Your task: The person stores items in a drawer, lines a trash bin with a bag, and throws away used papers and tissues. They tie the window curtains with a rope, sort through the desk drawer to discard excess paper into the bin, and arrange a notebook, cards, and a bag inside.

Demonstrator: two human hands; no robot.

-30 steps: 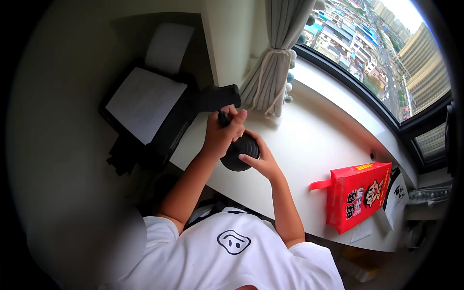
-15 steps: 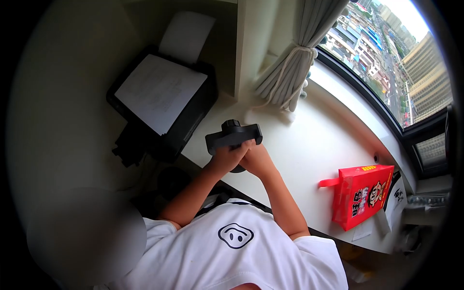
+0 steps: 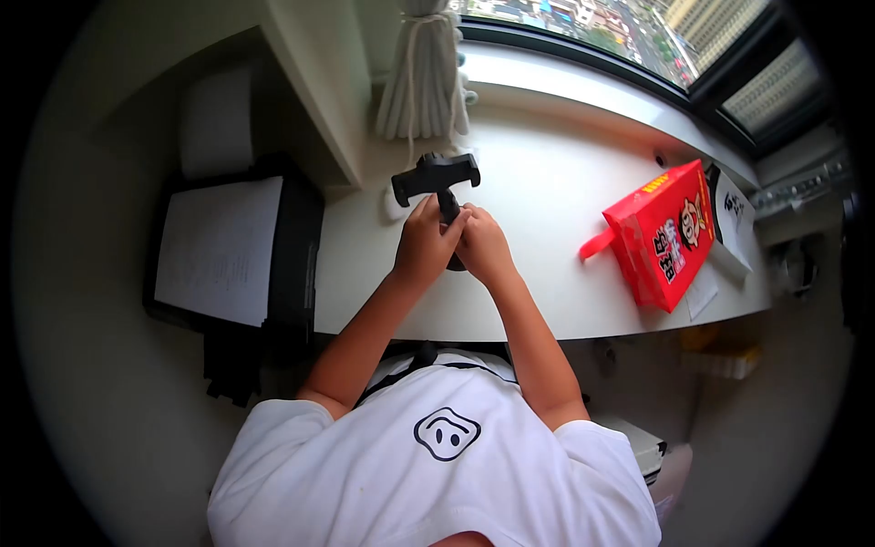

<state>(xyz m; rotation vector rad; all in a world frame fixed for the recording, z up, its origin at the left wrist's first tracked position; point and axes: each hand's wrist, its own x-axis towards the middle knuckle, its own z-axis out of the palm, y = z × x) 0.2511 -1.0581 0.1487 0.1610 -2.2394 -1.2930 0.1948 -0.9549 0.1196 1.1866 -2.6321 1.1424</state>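
A black phone holder on a stand is in front of my chest, over the white desk. Its wide clamp faces up, with a knob at the top and no phone in it. My left hand is closed around the left side of the stem. Against it, my right hand grips the same stem from the right, fingers meeting at the middle. Part of a dark base shows below the hands; most of the stem between them is hidden.
A black printer with printed paper on top is at the left. On the desk's right side lies a red bag beside papers. A tied curtain hangs at the back by the window.
My view has turned, so the desk and printer sit straighter. The holder appears higher in view, and more of its stem shows. Both hands keep hold. A blurred round shape at lower left is gone.
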